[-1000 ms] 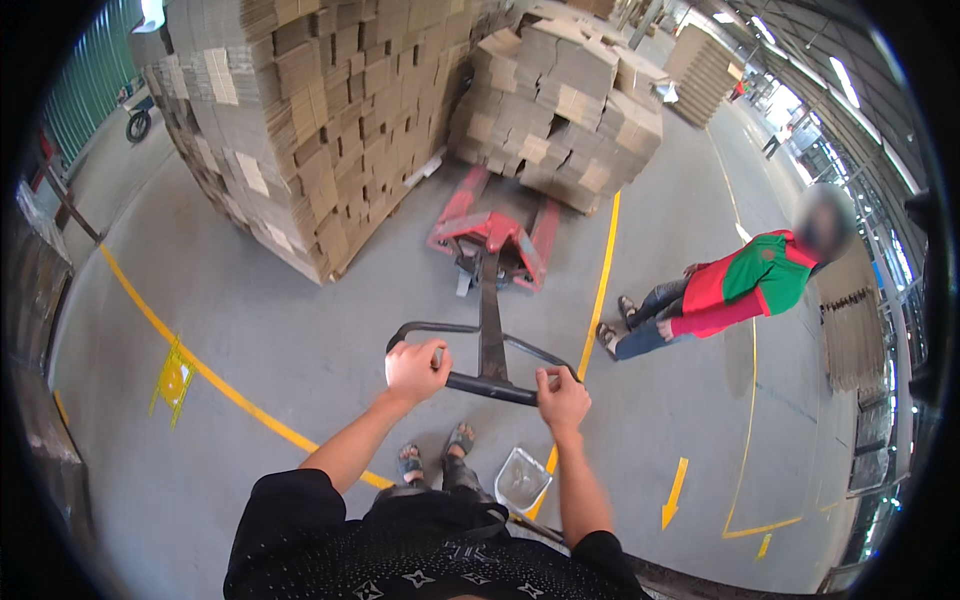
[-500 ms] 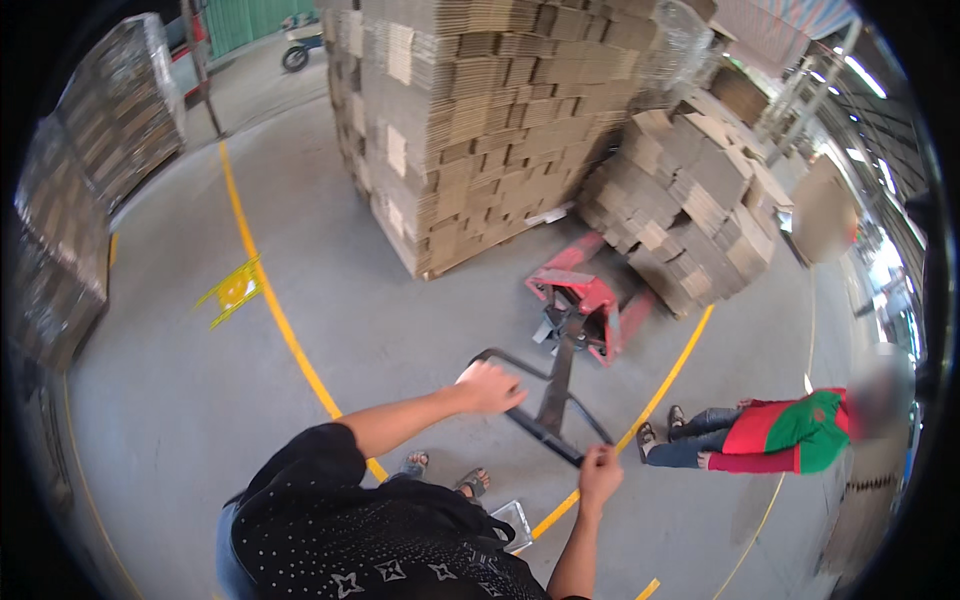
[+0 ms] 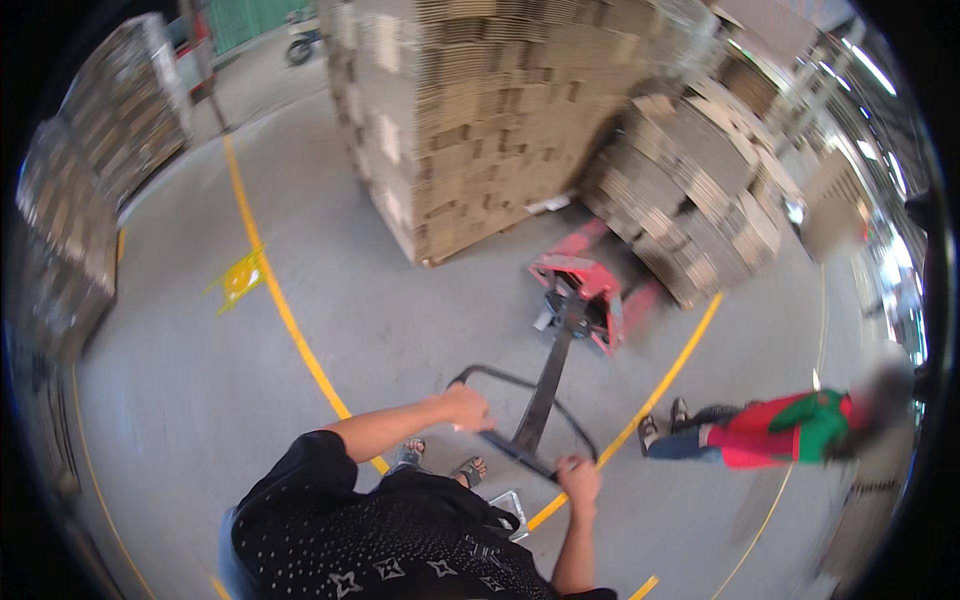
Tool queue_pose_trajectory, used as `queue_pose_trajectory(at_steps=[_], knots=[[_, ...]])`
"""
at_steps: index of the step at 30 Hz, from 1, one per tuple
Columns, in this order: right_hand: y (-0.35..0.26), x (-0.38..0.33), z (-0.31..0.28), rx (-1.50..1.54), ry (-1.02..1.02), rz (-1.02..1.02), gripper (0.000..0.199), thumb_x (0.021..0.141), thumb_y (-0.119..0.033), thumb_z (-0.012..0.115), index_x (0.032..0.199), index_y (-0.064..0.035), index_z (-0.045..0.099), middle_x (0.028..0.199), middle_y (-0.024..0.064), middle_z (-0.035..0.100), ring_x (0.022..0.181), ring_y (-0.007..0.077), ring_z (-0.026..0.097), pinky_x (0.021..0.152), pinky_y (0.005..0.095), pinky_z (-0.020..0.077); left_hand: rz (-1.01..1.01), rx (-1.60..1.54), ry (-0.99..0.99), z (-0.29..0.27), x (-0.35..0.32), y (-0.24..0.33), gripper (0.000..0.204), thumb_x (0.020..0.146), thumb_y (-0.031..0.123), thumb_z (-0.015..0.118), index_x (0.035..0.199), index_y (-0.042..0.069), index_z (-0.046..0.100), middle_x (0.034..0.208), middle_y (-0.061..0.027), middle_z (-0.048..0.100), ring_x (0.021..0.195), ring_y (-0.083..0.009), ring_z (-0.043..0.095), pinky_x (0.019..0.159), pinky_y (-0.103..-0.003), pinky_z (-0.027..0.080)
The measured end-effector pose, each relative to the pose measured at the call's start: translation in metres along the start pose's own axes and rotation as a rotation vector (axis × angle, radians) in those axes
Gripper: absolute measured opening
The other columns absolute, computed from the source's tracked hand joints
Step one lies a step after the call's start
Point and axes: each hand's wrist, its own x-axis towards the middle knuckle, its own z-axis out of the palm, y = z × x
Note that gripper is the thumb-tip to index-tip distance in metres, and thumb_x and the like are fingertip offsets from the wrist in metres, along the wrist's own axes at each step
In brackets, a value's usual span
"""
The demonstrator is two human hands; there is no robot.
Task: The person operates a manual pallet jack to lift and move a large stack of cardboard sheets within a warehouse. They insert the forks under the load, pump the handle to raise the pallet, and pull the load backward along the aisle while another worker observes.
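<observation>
A red pallet jack [image 3: 585,285] stands in front of me, its black handle [image 3: 541,395] leaning toward my body. My left hand [image 3: 466,409] is closed round the left side of the handle's loop. On the loop's right corner, my right hand [image 3: 580,478] is closed as well. The jack's forks run toward a tall stack of flattened cardboard [image 3: 510,140] and a lower, uneven cardboard pile [image 3: 690,190]. Whether the forks reach under either load is hard to see.
To the right stands a person in a red and green top [image 3: 770,432]. Wrapped pallet stacks [image 3: 125,105] line the left side. A yellow floor line [image 3: 290,320] runs on the left, another [image 3: 680,365] on the right. A small clear-topped object [image 3: 510,512] lies near my feet.
Both hands and the handle have shifted slightly left, and the right hand sits a little nearer to me. The person at right has brought an arm up across the chest.
</observation>
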Motion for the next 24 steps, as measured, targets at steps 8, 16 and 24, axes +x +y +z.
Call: queue_pose_trajectory(at_steps=[8, 16, 24], knots=[[-0.013, -0.020, 0.010, 0.449, 0.831, -0.062, 0.008, 0.085, -0.012, 0.066, 0.085, -0.0057, 0.070, 0.066, 0.0129, 0.062, 0.062, 0.0337, 0.061, 0.060, 0.0462, 0.0452, 0.179, -0.307, 0.916, 0.021, -0.006, 0.007, 0.014, 0.088, 0.023, 0.064, 0.097, 0.017, 0.072, 0.081, -0.0045, 0.073, 0.072, -0.0315, 0.068, 0.070, -0.048, 0.056], [0.012, -0.038, 0.051, 0.059, -0.149, -0.016, 0.042, 0.091, -0.047, 0.058, 0.093, -0.0109, 0.079, 0.089, 0.0226, 0.074, 0.086, 0.0397, 0.072, 0.088, 0.0518, 0.0562, -0.002, 0.165, -0.445, 0.061, 0.016, -0.003, 0.043, 0.101, 0.039, 0.041, 0.108, 0.013, 0.074, 0.111, -0.0160, 0.074, 0.107, -0.0375, 0.070, 0.086, -0.053, 0.054], [-0.036, 0.009, -0.026, 0.443, 0.916, -0.033, 0.015, 0.085, -0.023, 0.068, 0.092, -0.0100, 0.072, 0.073, 0.0088, 0.068, 0.072, 0.0308, 0.067, 0.069, 0.0436, 0.0476, 0.184, -0.399, 1.064, -0.025, 0.018, 0.005, 0.011, 0.088, 0.012, 0.062, 0.097, 0.013, 0.068, 0.067, -0.0098, 0.068, 0.065, -0.0320, 0.068, 0.069, -0.049, 0.054]])
